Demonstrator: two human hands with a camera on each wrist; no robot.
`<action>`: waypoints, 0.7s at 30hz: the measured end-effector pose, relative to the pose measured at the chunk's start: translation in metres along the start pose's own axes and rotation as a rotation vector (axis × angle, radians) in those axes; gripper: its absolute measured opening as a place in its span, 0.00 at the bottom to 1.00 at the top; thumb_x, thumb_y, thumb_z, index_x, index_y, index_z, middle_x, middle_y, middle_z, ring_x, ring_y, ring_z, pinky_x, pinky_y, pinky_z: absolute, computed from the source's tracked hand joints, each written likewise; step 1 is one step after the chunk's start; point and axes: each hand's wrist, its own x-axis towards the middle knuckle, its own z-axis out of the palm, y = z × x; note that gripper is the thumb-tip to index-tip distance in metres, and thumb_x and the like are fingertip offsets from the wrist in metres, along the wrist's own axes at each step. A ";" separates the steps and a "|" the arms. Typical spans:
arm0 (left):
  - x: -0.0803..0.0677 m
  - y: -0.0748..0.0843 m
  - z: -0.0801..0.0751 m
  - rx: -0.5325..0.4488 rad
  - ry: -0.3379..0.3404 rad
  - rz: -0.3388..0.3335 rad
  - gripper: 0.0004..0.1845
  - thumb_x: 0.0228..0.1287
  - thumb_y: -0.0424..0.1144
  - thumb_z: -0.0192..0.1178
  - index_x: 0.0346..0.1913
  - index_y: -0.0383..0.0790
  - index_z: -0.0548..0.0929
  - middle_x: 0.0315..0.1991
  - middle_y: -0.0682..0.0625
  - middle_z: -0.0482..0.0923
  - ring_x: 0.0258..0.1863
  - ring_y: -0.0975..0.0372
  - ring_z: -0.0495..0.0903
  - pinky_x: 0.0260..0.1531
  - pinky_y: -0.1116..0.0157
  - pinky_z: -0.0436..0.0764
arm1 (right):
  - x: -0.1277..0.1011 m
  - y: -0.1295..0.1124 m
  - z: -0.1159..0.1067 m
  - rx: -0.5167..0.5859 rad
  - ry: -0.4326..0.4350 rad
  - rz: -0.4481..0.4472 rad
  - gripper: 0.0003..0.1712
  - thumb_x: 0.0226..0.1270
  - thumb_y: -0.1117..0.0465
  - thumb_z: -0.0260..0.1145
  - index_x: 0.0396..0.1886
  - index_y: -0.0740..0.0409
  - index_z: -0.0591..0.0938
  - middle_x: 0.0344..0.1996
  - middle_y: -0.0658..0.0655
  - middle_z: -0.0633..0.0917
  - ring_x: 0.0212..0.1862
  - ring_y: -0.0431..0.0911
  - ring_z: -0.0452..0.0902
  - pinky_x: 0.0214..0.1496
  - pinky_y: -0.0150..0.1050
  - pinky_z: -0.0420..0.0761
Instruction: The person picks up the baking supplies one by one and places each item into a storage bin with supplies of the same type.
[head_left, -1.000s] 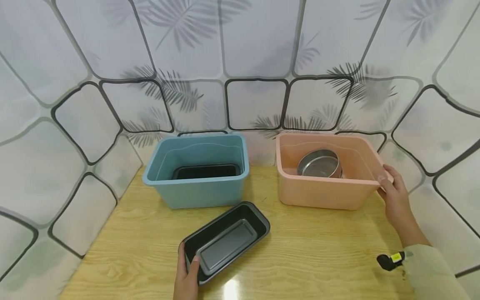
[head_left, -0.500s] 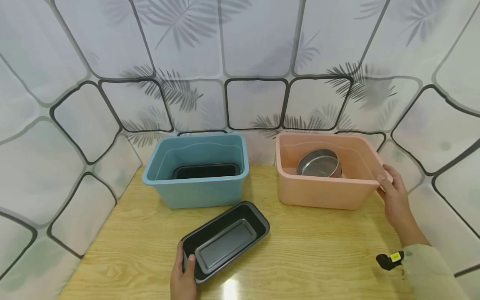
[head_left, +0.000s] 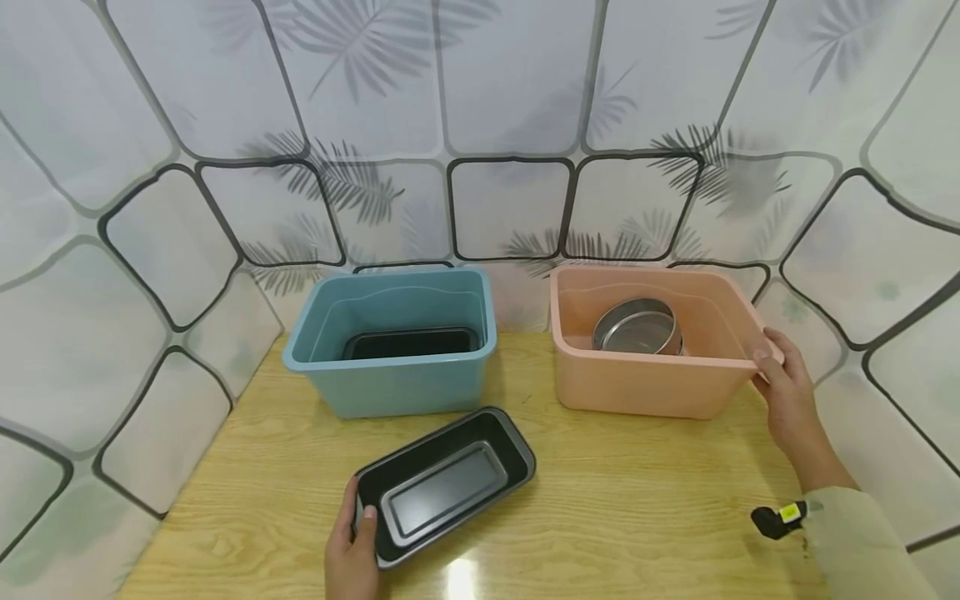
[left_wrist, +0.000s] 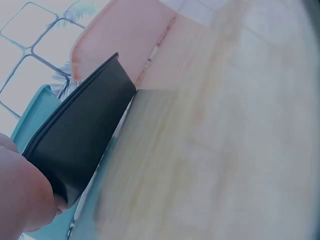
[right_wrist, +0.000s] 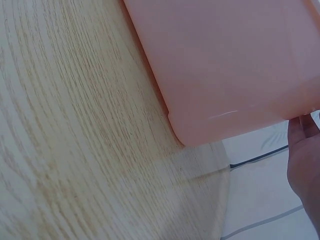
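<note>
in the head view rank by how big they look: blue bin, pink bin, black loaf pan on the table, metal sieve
1. pink bin and blue bin: alike, too close to rank.
2. black loaf pan: smaller, though nearest the camera, gripped by the left hand.
3. metal sieve: smallest, partly hidden inside the pink bin.

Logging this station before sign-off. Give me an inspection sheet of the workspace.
Surface: light wooden table, glare spot near the front edge.
Job's things: black loaf pan on the table; pink bin holding a round metal tin.
Clutter: blue bin with another dark pan inside.
Hands: left hand grips the loaf pan's near end; right hand holds the pink bin's right rim.
Cables: nothing seen.
Surroundings: leaf-patterned sheet behind and at both sides.
</note>
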 end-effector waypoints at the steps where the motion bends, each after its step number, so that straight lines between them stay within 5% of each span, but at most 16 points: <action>1: 0.000 0.001 0.000 -0.006 0.005 0.004 0.29 0.80 0.40 0.49 0.79 0.50 0.60 0.76 0.39 0.60 0.51 0.88 0.67 0.46 0.88 0.70 | 0.000 0.000 0.000 -0.002 0.000 0.001 0.31 0.82 0.60 0.51 0.80 0.46 0.58 0.71 0.47 0.61 0.63 0.35 0.65 0.56 0.18 0.73; 14: 0.007 0.024 -0.009 -0.186 -0.018 -0.028 0.29 0.81 0.39 0.49 0.80 0.51 0.58 0.77 0.42 0.58 0.51 0.82 0.75 0.47 0.80 0.79 | -0.002 0.001 0.003 0.031 0.005 -0.017 0.30 0.81 0.61 0.53 0.79 0.47 0.61 0.69 0.47 0.63 0.61 0.35 0.67 0.52 0.17 0.75; 21: 0.007 0.049 -0.023 -0.227 -0.092 -0.055 0.33 0.80 0.40 0.50 0.81 0.52 0.52 0.79 0.43 0.53 0.50 0.79 0.79 0.48 0.74 0.82 | -0.001 -0.001 0.003 0.040 0.019 -0.011 0.30 0.81 0.61 0.53 0.78 0.46 0.62 0.69 0.47 0.62 0.62 0.36 0.66 0.52 0.17 0.75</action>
